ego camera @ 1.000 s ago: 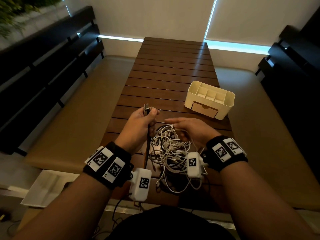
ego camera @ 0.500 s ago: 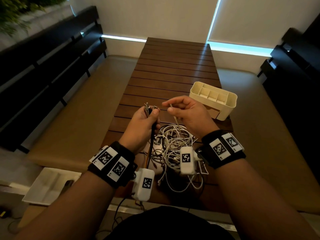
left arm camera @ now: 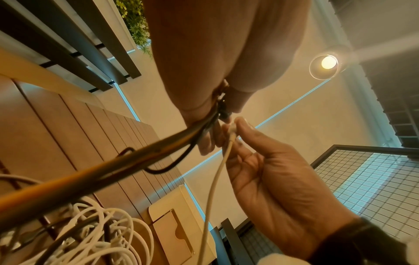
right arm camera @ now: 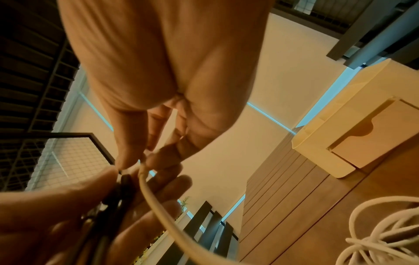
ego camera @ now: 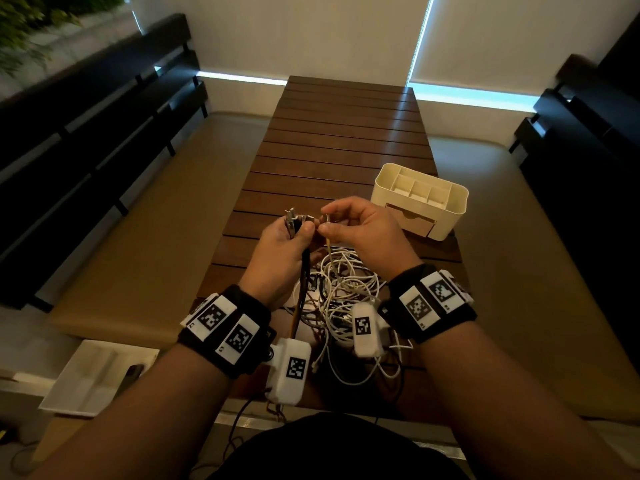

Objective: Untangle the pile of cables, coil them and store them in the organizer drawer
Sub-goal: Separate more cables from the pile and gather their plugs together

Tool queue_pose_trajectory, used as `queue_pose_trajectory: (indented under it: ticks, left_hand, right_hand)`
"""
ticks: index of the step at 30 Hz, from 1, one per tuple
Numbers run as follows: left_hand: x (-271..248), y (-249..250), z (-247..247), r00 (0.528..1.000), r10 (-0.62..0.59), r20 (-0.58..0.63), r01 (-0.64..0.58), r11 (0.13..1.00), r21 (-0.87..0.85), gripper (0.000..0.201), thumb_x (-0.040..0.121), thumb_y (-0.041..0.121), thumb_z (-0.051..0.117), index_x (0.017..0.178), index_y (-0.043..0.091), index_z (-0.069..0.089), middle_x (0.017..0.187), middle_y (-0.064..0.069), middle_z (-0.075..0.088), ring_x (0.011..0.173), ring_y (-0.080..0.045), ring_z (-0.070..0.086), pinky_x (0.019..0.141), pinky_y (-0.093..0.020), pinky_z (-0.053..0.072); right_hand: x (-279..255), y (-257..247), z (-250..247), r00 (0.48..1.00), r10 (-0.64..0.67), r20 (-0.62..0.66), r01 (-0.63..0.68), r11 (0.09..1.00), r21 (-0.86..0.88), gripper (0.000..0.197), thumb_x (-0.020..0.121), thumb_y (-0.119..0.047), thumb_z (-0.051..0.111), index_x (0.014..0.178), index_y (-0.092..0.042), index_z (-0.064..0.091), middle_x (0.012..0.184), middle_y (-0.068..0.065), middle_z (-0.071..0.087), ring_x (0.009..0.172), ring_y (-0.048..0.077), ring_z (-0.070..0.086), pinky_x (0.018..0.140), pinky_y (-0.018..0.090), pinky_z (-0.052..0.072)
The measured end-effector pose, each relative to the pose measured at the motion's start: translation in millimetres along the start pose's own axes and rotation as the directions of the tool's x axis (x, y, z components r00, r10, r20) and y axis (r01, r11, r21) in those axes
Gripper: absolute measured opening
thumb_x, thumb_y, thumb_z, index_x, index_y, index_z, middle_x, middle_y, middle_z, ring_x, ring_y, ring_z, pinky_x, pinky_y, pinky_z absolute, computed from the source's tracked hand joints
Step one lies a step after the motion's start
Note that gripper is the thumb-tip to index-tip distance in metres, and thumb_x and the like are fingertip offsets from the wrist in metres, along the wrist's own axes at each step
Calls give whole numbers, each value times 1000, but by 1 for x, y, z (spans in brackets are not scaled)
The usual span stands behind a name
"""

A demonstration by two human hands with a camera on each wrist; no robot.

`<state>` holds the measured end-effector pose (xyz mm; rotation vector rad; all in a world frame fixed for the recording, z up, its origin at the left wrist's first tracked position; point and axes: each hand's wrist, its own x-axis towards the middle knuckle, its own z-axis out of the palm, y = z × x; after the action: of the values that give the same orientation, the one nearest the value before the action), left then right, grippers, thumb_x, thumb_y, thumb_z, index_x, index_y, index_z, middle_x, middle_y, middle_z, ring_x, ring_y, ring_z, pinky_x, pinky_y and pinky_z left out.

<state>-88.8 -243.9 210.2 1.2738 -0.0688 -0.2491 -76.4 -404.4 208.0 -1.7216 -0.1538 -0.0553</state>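
A tangle of white and dark cables (ego camera: 341, 299) lies on the near end of the slatted wooden table (ego camera: 346, 133). My left hand (ego camera: 287, 237) grips a bunch of dark cable ends (left arm camera: 158, 152), their plugs (ego camera: 294, 218) sticking up above my fist. My right hand (ego camera: 356, 226) pinches the plug end of a white cable (left arm camera: 215, 179) between thumb and forefinger, right beside the left thumb. That white cable (right arm camera: 158, 206) hangs down into the pile. The cream organizer (ego camera: 420, 199) stands to the right, its drawer (right arm camera: 371, 136) closed.
Padded benches (ego camera: 138, 237) run along both sides of the table, with dark slatted backs (ego camera: 86, 133) behind them. A white tray (ego camera: 100, 375) sits low at the left, off the table. The organizer's top compartments (ego camera: 419, 187) face up.
My right hand has lifted a white cable end out of the pile and brought it up and left to meet the left hand. The left hand kept its hold on the dark cables.
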Motion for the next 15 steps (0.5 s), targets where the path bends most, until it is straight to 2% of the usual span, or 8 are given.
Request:
queue_pose_trajectory:
  ticks: [3, 6, 8, 12, 15]
  left_hand:
    - [2, -1, -1, 999, 11, -38, -9, 998, 62, 17, 105, 11, 47, 110, 4, 61, 90, -3, 71, 81, -10, 70, 73, -28, 57]
    - [1, 1, 0, 998, 16, -63, -11, 997, 75, 14, 105, 9, 47, 106, 5, 61, 79, 3, 72, 75, -8, 71, 71, -27, 58]
    - [1, 0, 0, 996, 26, -91, -17, 995, 97, 15, 105, 8, 47, 108, 3, 60, 85, -2, 71, 77, -10, 71, 71, -27, 59]
    - [1, -2, -1, 990, 49, -132, -26, 985, 171, 13, 105, 11, 48, 105, 7, 60, 96, -10, 70, 82, -14, 70, 79, -36, 60]
    - [2, -3, -2, 986, 50, -158, -19, 981, 193, 14, 105, 12, 49, 110, 5, 60, 100, -14, 70, 82, -15, 71, 76, -35, 59]
  right_hand:
    - [0, 0, 3, 1000, -5, -3, 5, 1000, -31, 25, 85, -8, 77, 99, -28, 72, 92, 0, 72, 90, 20, 72, 82, 35, 61]
    - [1, 0, 4, 1000, -23, -3, 23, 997, -71, 26, 84, -6, 77, 100, -27, 72, 96, 2, 70, 92, 21, 71, 84, 36, 61]
    - [2, 0, 6, 999, -33, -1, 33, 995, -90, 27, 84, -7, 77, 100, -28, 72, 99, 4, 70, 95, 23, 70, 87, 40, 60]
    - [1, -4, 9, 999, -31, -26, 29, 996, -89, 19, 85, -4, 76, 97, -18, 73, 93, 3, 73, 90, 19, 72, 85, 38, 61]
    - [0, -5, 11, 999, -32, -13, 31, 994, -104, 15, 85, -6, 76, 93, -18, 73, 91, 4, 74, 87, 18, 73, 84, 41, 61]
